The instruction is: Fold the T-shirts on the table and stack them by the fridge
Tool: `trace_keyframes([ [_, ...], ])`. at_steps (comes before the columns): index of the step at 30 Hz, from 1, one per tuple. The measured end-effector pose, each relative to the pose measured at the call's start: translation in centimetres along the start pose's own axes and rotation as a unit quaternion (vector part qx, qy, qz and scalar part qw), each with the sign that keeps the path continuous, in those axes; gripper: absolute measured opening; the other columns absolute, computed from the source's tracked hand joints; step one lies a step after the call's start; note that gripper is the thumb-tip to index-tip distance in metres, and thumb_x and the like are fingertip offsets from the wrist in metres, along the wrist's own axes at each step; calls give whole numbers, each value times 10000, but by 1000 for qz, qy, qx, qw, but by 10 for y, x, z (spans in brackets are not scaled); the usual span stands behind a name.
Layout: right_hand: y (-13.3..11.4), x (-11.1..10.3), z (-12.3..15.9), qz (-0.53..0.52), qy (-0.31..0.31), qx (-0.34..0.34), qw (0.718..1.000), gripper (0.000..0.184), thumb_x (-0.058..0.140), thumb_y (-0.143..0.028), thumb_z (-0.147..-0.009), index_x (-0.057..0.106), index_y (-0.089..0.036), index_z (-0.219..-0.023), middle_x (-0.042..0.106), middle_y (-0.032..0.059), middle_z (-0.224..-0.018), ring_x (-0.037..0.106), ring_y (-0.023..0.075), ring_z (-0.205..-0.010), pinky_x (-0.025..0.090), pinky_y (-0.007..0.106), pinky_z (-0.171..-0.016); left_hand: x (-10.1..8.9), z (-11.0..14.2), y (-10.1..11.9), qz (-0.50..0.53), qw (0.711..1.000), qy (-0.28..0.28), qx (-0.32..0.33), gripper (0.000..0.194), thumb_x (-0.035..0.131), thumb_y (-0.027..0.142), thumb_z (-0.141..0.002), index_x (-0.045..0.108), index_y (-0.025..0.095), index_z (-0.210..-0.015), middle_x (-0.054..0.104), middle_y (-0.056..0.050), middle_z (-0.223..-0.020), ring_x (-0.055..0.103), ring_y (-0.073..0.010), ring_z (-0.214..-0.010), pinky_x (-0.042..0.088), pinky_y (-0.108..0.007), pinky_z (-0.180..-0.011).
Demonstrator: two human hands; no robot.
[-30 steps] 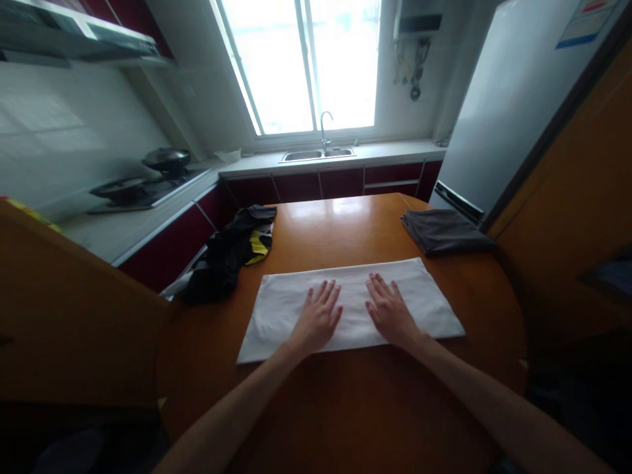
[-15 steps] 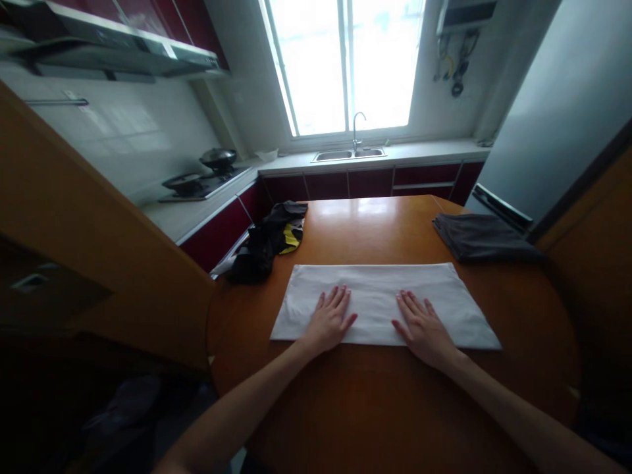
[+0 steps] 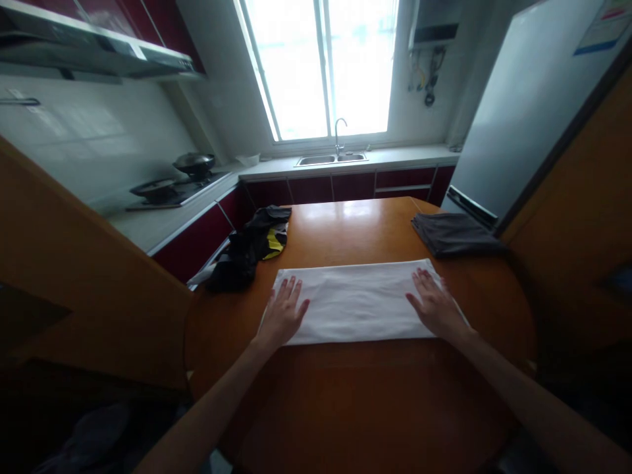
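A white folded cloth [image 3: 358, 306] lies as a flat, wide strip across the wooden table [image 3: 360, 408]. It could be a garment, but its kind does not show. Over its left end rests my left hand [image 3: 284, 313], palm down with the fingers spread. My right hand [image 3: 437, 306] is at the right end, also flat with the fingers stretched and slightly blurred. Neither hand grips anything. Small wrinkles run across the cloth between them.
A heap of dark clothes [image 3: 247, 250] with a yellow patch sits on the table's left side. Folded grey cloth [image 3: 454, 234] lies at the right, near the fridge [image 3: 518, 105]. Beyond the table are a sink [image 3: 318, 160] and a stove with pans [image 3: 195, 163].
My hands have moved apart over the white cloth, the left toward its left end and the right toward its right end. The camera view has shifted a little.
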State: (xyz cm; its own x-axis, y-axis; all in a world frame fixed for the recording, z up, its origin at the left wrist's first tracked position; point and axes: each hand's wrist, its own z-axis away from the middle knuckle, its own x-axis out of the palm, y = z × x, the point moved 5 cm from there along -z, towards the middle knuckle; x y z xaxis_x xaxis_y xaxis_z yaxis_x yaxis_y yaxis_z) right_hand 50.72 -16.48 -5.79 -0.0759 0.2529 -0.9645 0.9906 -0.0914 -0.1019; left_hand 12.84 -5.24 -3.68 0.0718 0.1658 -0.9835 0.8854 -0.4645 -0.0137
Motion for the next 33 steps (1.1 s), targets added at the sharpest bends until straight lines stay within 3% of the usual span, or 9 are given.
trace_keyframes([
  [5,-69,10,-64,-61,-45,-12,997,649,253,-417,-1032,273,-81,-1587,182,145,-1668,132,243,-1552,98,530,-1231,12,-72,88,40,997,2,64,579,319,413,-1037,362,181,-1566,309,-124,-1635,236,-299,-1527,238,-557,-1206],
  [9,-80,30,-81,-80,-81,-1,993,651,299,-429,-1026,297,-85,-1578,210,149,-1663,135,240,-1550,69,509,-1232,34,-96,110,43,996,-24,73,567,330,466,-1033,395,245,-1550,345,-96,-1624,276,-306,-1512,228,-562,-1203],
  [19,-77,32,-81,-92,-74,-5,993,650,282,-455,-1031,307,-104,-1577,207,137,-1667,130,235,-1551,49,502,-1234,47,-100,101,33,996,-20,84,594,306,487,-1033,390,215,-1555,321,-117,-1631,262,-323,-1515,187,-582,-1207],
  [26,-76,32,-81,-89,-83,-1,993,633,291,-441,-1035,305,-121,-1581,199,127,-1670,122,226,-1552,45,496,-1234,41,-99,103,47,996,-32,69,593,281,481,-1045,359,216,-1569,297,-110,-1642,234,-299,-1528,185,-567,-1216],
  [29,-75,34,-81,-86,-78,2,993,629,302,-431,-1034,306,-118,-1580,207,129,-1668,134,227,-1550,47,490,-1234,41,-99,76,61,996,-48,34,614,239,498,-1053,301,211,-1591,235,-106,-1663,195,-304,-1539,193,-598,-1204],
  [33,-75,36,-80,-82,-71,-1,994,627,308,-419,-1029,318,-106,-1573,223,132,-1663,152,231,-1545,60,492,-1234,44,-90,-5,45,996,-45,-57,631,197,487,-1056,262,178,-1603,241,-130,-1659,174,-317,-1542,159,-607,-1209],
])
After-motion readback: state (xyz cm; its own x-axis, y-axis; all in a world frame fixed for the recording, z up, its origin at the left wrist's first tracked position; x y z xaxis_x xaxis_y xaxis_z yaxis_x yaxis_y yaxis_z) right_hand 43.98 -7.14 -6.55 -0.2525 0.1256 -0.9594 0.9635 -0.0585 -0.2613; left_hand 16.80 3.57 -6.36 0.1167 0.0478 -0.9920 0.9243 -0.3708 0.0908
